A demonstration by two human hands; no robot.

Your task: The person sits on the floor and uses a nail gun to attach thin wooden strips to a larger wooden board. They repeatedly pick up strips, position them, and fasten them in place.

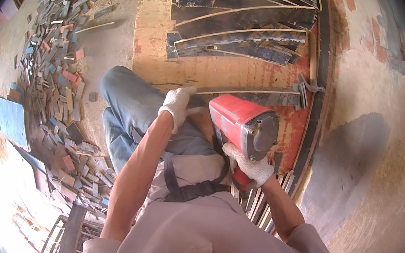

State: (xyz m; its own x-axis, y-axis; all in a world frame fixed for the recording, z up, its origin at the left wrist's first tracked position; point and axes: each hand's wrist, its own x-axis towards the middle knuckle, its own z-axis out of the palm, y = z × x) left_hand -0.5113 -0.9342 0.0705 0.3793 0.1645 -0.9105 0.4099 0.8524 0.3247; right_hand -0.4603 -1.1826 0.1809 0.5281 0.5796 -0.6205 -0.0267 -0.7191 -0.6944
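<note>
My right hand (251, 164), in a white knit glove, is wrapped round the handle of a red nail gun (232, 112) with a dark rounded end cap. The gun's nose is hidden below its body. To its left, my gloved left hand (178, 104) is closed at the left end of a long, thin wooden strip (248, 92). That strip lies crosswise on the work board (159, 28), just beyond the gun. At its right end sit several short dark pieces (301, 92) set on edge.
Dark wooden strips (242, 21) lie stacked at the far end of the board. More strips (256, 205) stand beside my right hip. Heaps of small wood offcuts (63, 57) cover the floor at left, near a blue panel (11, 121). A worn wall (376, 165) rises on the right.
</note>
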